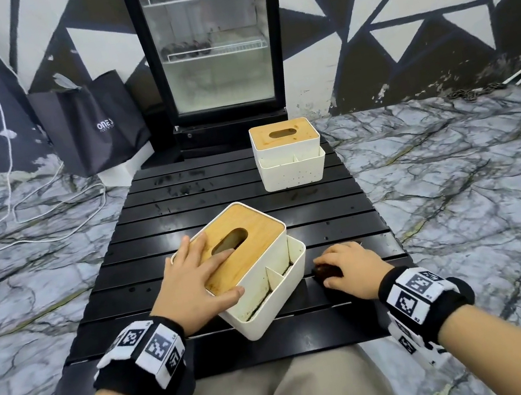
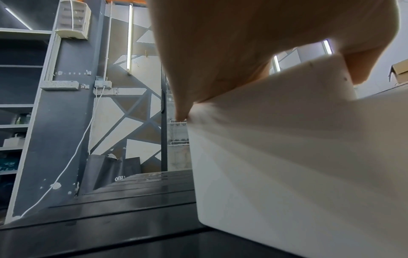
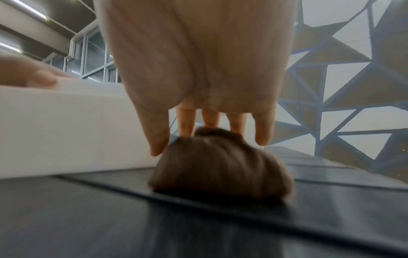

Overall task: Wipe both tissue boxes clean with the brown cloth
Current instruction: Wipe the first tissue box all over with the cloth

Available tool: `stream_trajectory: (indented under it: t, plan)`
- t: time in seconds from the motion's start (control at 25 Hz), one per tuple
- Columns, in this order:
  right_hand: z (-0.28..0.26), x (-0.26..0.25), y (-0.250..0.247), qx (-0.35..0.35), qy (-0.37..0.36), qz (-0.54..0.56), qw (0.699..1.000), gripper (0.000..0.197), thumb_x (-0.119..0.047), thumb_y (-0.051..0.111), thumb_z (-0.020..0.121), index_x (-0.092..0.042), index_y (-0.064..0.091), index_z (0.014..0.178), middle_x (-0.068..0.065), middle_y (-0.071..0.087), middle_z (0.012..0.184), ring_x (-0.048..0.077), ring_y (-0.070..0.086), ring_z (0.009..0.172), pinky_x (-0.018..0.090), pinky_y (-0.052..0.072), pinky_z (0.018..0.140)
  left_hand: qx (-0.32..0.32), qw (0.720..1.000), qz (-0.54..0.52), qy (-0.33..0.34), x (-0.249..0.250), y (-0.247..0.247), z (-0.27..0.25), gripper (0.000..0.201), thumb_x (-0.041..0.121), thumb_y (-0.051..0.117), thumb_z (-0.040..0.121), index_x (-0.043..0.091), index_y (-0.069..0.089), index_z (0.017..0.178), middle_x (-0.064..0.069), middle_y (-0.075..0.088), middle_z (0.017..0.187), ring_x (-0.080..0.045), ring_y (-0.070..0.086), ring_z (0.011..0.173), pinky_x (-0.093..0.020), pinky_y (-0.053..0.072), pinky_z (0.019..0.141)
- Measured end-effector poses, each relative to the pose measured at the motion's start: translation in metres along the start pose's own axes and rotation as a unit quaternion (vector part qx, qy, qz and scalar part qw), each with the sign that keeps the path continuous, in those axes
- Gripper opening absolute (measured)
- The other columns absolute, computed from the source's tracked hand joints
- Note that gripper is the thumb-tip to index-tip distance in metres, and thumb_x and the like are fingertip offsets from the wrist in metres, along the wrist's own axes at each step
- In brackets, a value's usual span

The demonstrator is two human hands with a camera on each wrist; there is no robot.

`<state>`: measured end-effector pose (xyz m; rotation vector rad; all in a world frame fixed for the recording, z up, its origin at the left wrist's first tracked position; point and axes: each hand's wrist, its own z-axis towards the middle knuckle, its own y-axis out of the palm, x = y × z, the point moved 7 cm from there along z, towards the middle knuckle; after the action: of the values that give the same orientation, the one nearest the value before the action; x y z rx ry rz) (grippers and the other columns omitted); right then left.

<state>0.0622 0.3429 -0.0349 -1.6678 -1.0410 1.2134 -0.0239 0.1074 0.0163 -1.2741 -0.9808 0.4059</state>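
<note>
Brown cloth: bunched wad lying on the slatted black table, just right of the near tissue box; likely soft, light; take by gathering the whole wad.
Right hand: over the wad, fingers curved down around it.
Left hand: spread flat on the near box's wooden lid, steadying.
Near tissue box: probably rigid and light, may slide; grime in side tray.
Far tissue box: table's far end, untouched.

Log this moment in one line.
left hand: flat on near box | right hand: over cloth on table | far box: untouched
</note>
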Motion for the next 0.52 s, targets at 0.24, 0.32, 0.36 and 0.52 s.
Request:
stream_trajectory:
  t: [0.24,0.32,0.36,0.52]
  plan:
    - [-0.003,-0.049,-0.059,0.128,-0.142,0.088,0.978,0.064,-0.024,0.065,0.080,-0.031,0.035,0.136,-0.006,0.032,0.145,0.014,0.027,0.133,0.035,0.028,0.110,0.053,0.997,0.032,0.047,0.023,-0.009,-0.011,0.103,0.088,0.035,0.050,0.040,0.031,0.142,0.003,0.017,0.156,-0.013,0.007,0.145,-0.044,0.000,0.116]
    - [0.000,-0.065,-0.056,0.103,-0.172,0.047,0.979,0.067,-0.021,0.067,0.079,-0.030,0.035,0.137,-0.006,0.030,0.146,0.014,0.025,0.133,0.035,0.029,0.109,0.105,0.986,0.060,0.111,0.039,-0.008,-0.021,0.091,0.086,0.044,0.056,0.032,0.050,0.129,0.000,0.044,0.139,-0.018,0.037,0.129,-0.047,0.029,0.108]
    - [0.003,-0.069,-0.054,0.090,-0.177,0.036,0.979,0.067,-0.021,0.068,0.078,-0.029,0.036,0.136,-0.006,0.030,0.146,0.014,0.024,0.133,0.036,0.031,0.108,0.116,0.982,0.073,0.127,0.045,-0.005,-0.025,0.083,0.082,0.050,0.057,0.031,0.053,0.123,0.001,0.052,0.127,-0.020,0.048,0.117,-0.044,0.041,0.098]
    - [0.013,-0.075,-0.051,0.063,-0.169,0.029,0.983,0.067,-0.022,0.072,0.075,-0.029,0.041,0.134,-0.007,0.032,0.144,0.012,0.025,0.132,0.031,0.028,0.108,0.124,0.978,0.108,0.130,0.046,-0.001,-0.033,0.071,0.070,0.051,0.051,0.036,0.051,0.113,0.012,0.054,0.106,-0.013,0.055,0.095,-0.029,0.046,0.078]
